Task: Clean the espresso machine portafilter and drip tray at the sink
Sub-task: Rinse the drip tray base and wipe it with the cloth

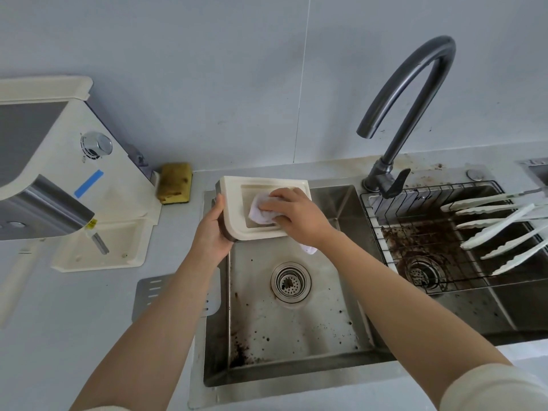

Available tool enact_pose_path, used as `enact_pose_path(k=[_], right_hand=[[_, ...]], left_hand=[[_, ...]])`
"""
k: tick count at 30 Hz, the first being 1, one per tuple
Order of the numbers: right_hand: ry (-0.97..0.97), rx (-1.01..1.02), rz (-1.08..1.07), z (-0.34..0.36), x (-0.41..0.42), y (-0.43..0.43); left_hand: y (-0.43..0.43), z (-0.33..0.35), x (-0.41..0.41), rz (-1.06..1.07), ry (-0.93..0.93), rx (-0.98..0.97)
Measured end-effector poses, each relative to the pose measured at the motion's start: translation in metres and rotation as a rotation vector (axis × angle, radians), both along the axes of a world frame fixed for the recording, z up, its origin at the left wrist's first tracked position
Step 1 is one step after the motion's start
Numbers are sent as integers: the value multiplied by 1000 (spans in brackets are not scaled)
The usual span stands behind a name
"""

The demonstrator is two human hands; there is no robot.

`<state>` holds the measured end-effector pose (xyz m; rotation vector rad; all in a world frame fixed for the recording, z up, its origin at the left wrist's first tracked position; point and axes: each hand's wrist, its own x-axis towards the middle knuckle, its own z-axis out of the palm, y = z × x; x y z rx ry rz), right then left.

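A cream drip tray [234, 203] is held over the back left corner of the left sink basin [290, 321]. My left hand [212, 232] grips the tray's left edge from below. My right hand [292, 215] presses a white cloth [261, 212] into the tray's recessed middle; a corner of the cloth hangs out below my wrist. The cream espresso machine [53, 179] stands on the counter at the left, its tray slot bare. A perforated metal grate [154, 295] lies on the counter beside the sink. No portafilter is visible.
A dark gooseneck faucet [415, 93] arches over the divider between the basins. The right basin holds a wire rack [430, 232] with several white tongs [498, 229] and coffee stains. A yellow sponge [175, 182] sits against the wall. Coffee specks dot the left basin.
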<state>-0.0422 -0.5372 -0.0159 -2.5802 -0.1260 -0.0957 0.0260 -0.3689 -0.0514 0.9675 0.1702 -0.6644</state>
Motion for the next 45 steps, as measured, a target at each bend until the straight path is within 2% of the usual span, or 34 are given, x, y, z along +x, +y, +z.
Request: enact_pose_path(k=[6, 14, 18, 21, 30, 39, 45], right_hand=[[-144, 10, -26, 8, 7, 3], [52, -34, -63, -4, 14, -15], [236, -72, -124, -15, 13, -33], [350, -18, -191, -19, 8, -38], [544, -164, -243, -10, 5, -22], [503, 48, -250, -6, 5, -8], [398, 221, -408, -25, -1, 5]], left_hand=[[-12, 2, -6, -52, 0, 38], [-13, 0, -6, 26, 25, 65], [-9, 1, -2, 59, 16, 4], [-8, 1, -2, 49, 1, -8], [-10, -8, -7, 132, 71, 24], [-10, -7, -13, 156, 101, 25], [-14, 0, -15, 206, 131, 88]])
